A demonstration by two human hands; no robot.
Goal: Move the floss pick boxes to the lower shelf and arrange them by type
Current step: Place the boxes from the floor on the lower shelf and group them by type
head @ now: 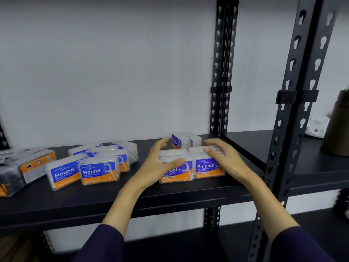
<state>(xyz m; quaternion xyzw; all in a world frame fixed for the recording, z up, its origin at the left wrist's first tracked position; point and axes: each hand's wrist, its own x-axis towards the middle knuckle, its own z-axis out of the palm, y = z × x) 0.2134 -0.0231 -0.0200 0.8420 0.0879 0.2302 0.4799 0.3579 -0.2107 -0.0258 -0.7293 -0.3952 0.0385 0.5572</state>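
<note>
Both hands, fingers loosely spread, flank two Smooth boxes near the shelf's [170, 193] front right edge: left hand [162, 163] touching the left box [176, 173], right hand [222, 157] resting on the right box [207, 168]. Round boxes [99, 172] lie toward the left.

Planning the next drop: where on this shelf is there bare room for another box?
Bare patches: between the front Round box and the left hand; the shelf front strip; behind the left hand, left of the rear Smooth box. Crowded: the Round cluster, the dark boxes far left, and the Smooth pair under the right hand.
</note>
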